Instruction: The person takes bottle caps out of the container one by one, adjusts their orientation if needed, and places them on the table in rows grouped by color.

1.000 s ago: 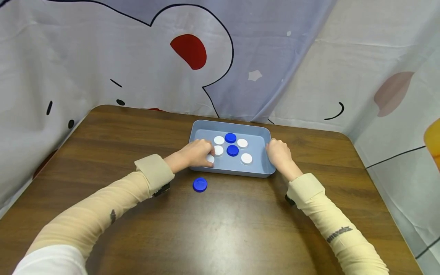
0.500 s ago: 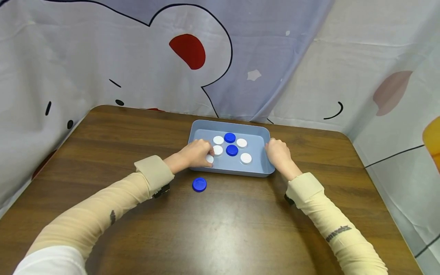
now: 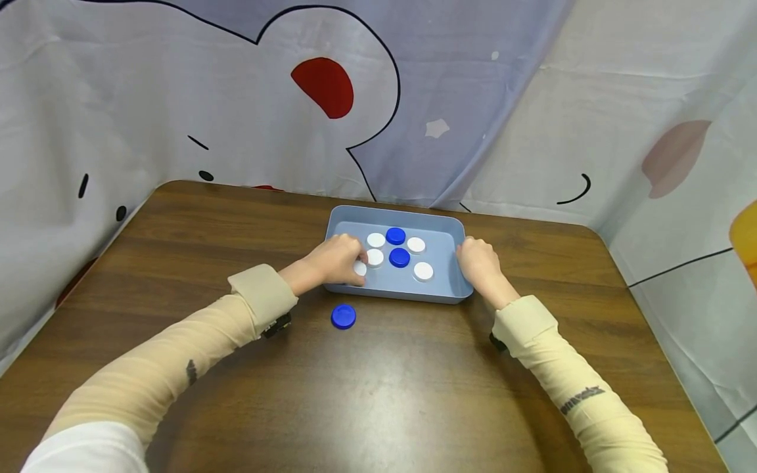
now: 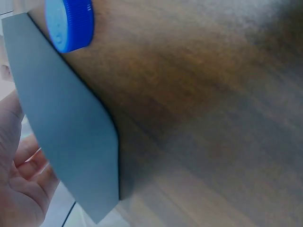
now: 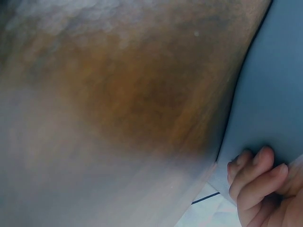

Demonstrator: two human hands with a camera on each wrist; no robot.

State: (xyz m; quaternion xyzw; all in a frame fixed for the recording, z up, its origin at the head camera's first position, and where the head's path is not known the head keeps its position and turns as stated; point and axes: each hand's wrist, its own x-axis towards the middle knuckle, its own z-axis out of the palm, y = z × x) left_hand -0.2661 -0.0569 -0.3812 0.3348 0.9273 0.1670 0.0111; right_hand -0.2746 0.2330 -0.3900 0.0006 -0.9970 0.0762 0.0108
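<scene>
Moved a bit: left hand (image 3: 336,260), pinching white cap (image 3: 360,269). Tray (image 3: 445,256) is held by right hand (image 3: 480,267). Next cap (image 3: 375,258), beside left hand, could be bumped by a slip.

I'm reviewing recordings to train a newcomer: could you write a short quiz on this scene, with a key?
1. How many blue caps show inside the tray?
2. True or false: the left hand holds a blue cap.
3. The blue cap on the table is closest to which side of the tray, as the person sees it: a) far, b) near, c) right?

Key: 1. Two. 2. False: it holds a white cap. 3. b.
</scene>
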